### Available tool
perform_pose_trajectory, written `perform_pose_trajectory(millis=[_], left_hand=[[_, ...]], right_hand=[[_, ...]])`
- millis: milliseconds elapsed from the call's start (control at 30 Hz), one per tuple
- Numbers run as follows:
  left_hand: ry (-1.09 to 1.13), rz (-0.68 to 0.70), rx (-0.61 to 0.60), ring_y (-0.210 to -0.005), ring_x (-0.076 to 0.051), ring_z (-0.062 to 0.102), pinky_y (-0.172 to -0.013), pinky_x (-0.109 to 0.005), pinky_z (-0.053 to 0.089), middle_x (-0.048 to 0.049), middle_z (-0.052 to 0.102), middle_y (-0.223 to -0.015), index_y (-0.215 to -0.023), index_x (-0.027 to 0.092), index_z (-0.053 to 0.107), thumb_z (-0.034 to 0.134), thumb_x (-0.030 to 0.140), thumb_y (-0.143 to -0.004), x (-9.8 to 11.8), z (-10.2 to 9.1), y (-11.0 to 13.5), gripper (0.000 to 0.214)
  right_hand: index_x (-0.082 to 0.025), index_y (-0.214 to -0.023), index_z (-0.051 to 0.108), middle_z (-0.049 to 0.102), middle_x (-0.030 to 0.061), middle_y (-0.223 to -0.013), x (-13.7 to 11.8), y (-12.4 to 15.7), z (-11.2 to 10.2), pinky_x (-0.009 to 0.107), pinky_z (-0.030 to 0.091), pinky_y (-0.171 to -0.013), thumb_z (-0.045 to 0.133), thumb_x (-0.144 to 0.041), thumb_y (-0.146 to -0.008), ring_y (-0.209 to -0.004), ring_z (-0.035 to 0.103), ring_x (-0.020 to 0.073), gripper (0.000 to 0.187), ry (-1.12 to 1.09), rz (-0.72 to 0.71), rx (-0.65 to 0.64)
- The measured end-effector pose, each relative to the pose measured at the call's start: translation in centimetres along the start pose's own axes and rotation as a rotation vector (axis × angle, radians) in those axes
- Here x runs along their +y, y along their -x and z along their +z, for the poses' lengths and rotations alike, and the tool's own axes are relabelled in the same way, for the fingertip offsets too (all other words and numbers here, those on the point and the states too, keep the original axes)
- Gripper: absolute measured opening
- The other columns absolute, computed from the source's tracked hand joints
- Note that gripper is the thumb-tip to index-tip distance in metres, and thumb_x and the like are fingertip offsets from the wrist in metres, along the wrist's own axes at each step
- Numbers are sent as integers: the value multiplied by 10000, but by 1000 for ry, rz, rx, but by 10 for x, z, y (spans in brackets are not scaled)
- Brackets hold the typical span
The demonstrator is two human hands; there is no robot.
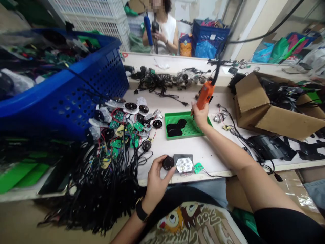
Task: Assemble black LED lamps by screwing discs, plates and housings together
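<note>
Between the thumb and fingers of my left hand [157, 178] is a round black part [168, 163], held close to the table's front edge. Just right of it lies a dark square housing with a white, several-lens LED plate [184, 165]. A small green circuit board [198, 167] with a wire sits beside that. My right hand [200, 115] is wrapped round an orange electric screwdriver [205, 95], whose tip points down over the green tray [185, 136]. Several black parts [176, 128] lie in the tray's left side.
Left stands a big blue basket [101, 67] of electronic scrap, with a heap of circuit boards [127, 130] and black cables [101, 189] before it. An open cardboard box [286, 118] is at right. Cables [152, 79] lie along the back ledge. Across the table a person [165, 30] holds a blue-handled tool.
</note>
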State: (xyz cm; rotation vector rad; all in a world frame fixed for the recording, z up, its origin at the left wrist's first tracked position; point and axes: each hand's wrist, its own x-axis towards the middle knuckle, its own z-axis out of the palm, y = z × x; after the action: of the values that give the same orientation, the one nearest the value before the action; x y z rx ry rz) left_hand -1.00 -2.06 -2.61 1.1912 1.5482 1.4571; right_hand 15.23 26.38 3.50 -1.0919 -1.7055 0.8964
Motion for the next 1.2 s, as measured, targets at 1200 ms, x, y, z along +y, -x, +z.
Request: perform_pose_trajectory(millis=[1200], left_hand=[[-280, 389, -207, -1168, -260, 628, -1024, -440, 527, -79, 706, -1199, -1258, 212, 617, 812, 236, -900, 37, 31, -4, 409]], right_hand=[[-316, -927, 644, 511, -85, -566, -122, 177, 12, 263, 452, -378, 762, -423, -905, -391, 494, 114, 161, -646, -161, 88]])
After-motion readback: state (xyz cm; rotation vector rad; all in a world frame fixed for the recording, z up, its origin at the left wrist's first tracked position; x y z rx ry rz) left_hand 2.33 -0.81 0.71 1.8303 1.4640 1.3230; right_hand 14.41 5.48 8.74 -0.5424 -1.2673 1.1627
